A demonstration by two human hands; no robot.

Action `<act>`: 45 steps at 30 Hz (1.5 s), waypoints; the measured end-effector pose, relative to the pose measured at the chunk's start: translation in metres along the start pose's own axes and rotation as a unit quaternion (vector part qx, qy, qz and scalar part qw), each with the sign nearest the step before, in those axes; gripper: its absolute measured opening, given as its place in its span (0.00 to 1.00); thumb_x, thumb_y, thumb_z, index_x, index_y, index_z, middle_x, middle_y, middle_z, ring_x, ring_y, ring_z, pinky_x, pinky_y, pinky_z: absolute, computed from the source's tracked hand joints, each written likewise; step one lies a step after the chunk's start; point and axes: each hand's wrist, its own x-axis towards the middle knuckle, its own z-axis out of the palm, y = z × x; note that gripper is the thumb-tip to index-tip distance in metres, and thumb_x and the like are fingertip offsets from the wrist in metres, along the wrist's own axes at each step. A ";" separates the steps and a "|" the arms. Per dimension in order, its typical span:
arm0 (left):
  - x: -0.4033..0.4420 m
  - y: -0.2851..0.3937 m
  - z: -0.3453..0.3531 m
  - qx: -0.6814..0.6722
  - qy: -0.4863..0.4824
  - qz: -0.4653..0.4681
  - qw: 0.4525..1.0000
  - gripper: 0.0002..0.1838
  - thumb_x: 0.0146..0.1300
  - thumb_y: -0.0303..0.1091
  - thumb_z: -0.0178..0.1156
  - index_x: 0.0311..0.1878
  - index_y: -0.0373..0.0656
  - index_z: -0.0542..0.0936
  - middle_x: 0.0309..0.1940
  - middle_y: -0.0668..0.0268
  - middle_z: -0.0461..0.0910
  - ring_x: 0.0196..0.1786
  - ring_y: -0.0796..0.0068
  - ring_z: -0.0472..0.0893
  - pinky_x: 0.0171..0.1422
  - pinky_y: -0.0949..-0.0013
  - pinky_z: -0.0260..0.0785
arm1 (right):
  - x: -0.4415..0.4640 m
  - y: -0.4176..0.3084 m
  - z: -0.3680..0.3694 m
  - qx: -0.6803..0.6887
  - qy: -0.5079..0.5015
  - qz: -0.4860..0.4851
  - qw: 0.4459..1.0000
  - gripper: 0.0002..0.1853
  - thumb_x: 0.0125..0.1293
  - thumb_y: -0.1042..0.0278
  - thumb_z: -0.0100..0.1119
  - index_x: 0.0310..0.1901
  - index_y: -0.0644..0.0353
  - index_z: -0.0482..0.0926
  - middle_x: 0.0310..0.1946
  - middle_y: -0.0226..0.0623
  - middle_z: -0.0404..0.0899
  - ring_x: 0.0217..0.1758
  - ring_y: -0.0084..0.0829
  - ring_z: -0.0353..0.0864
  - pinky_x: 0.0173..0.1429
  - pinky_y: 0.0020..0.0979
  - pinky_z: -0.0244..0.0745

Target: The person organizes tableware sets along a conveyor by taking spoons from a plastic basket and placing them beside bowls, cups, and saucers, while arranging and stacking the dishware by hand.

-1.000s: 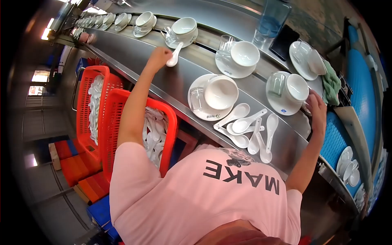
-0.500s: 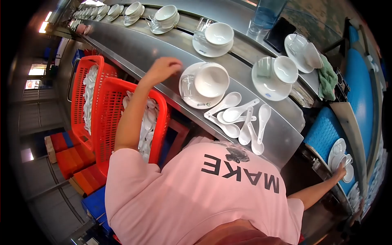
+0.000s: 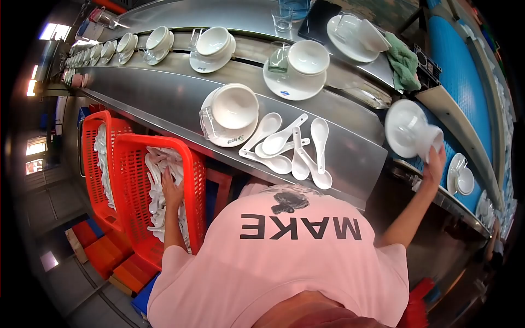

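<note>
My left hand [image 3: 172, 188] is down in the near red basket [image 3: 198, 180], among white spoons [image 3: 157, 210]. Its fingers look spread, with no clear grip on a spoon. Over at the right, my right hand [image 3: 435, 164] grips a small white bowl [image 3: 428, 143] with a white plate [image 3: 402, 128] beside it, both held up off the blue conveyor and slightly blurred. On the steel counter in front of me are several loose white soup spoons [image 3: 298, 164]. Left of them stands a plate [image 3: 232, 136] carrying a bowl [image 3: 235, 106] and a glass [image 3: 209, 123].
A row of plate, bowl and glass sets [image 3: 295, 85] runs along the rail behind the counter. A second red basket [image 3: 104, 180] of spoons adjoins the first. At the back lie a phone [image 3: 320, 21] and a green cloth [image 3: 403, 63]. More dishes [image 3: 464, 180] sit on the blue conveyor [image 3: 454, 71].
My left hand has dropped from above the counter into the near basket. My right hand has lifted a plate and bowl from the conveyor toward the counter. The view has shifted right.
</note>
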 end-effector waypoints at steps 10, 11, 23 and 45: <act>0.023 -0.022 0.028 0.087 -0.045 -0.012 0.995 0.31 0.52 0.39 0.58 0.60 0.40 0.63 0.38 0.56 0.71 0.41 0.58 0.71 0.46 0.62 0.63 | -0.001 -0.028 0.214 -0.157 -0.144 -0.004 0.977 0.28 0.45 0.74 0.53 0.53 0.65 0.68 0.50 0.44 0.68 0.50 0.35 0.70 0.52 0.34 0.68; 0.022 -0.008 0.026 0.073 -0.048 0.003 0.996 0.31 0.52 0.38 0.58 0.60 0.40 0.63 0.39 0.55 0.71 0.42 0.57 0.71 0.47 0.62 0.62 | 0.019 0.010 0.217 -0.297 -0.108 -0.131 0.940 0.28 0.47 0.72 0.54 0.54 0.66 0.67 0.50 0.46 0.68 0.50 0.34 0.70 0.51 0.33 0.68; 0.026 -0.066 -0.014 -0.182 0.133 -0.166 0.960 0.11 0.57 0.31 0.53 0.41 0.36 0.76 0.26 0.65 0.76 0.27 0.74 0.73 0.32 0.70 0.67 | 0.050 -0.029 -0.104 -0.720 0.338 -0.338 0.504 0.21 0.53 0.64 0.60 0.50 0.59 0.73 0.46 0.41 0.75 0.50 0.36 0.72 0.57 0.38 0.63; 0.228 0.067 -0.047 0.088 0.018 0.176 0.980 0.15 0.51 0.38 0.58 0.39 0.38 0.74 0.32 0.50 0.76 0.38 0.49 0.75 0.43 0.57 0.66 | -0.008 -0.008 -0.112 -0.047 0.089 0.016 0.995 0.27 0.50 0.74 0.58 0.55 0.64 0.66 0.47 0.38 0.72 0.47 0.32 0.73 0.52 0.30 0.67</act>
